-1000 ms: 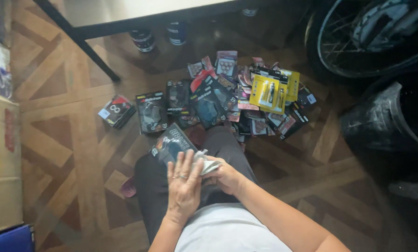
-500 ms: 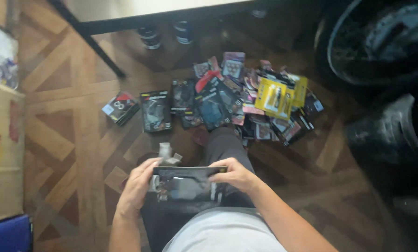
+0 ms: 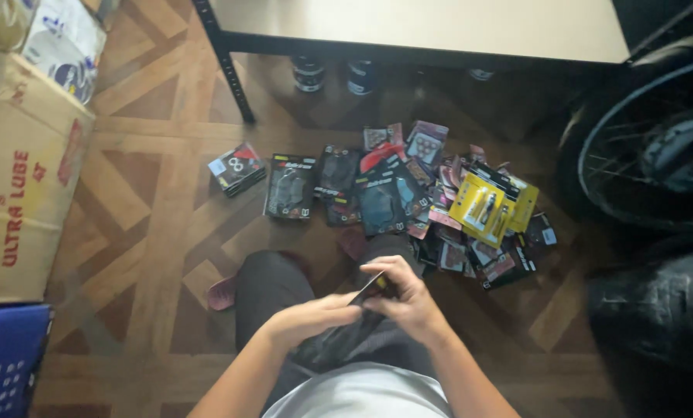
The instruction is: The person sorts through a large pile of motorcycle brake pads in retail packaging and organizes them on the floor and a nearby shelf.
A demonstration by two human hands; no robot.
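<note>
Both my hands hold one flat dark blister pack (image 3: 345, 333) over my lap, turned edge-on and tilted. My left hand (image 3: 309, 319) grips its lower left side. My right hand (image 3: 405, 298) pinches its upper end with curled fingers. On the wooden floor beyond my knees lies a pile of similar small packaged parts (image 3: 408, 201), with a yellow carded pack (image 3: 486, 205) on the right side of the pile. A lone small pack (image 3: 236, 168) lies apart at the left.
A large cardboard box (image 3: 21, 170) stands at the left, with a blue box (image 3: 6, 368) below it. A table (image 3: 408, 23) with a black leg (image 3: 224, 62) spans the top. Wheels and tyres (image 3: 656, 162) fill the right side. Two small cans (image 3: 335, 75) sit under the table.
The pack was held flat and facing up between both hands; now it is turned edge-on, with my hands closer together. The camera view has shifted slightly.
</note>
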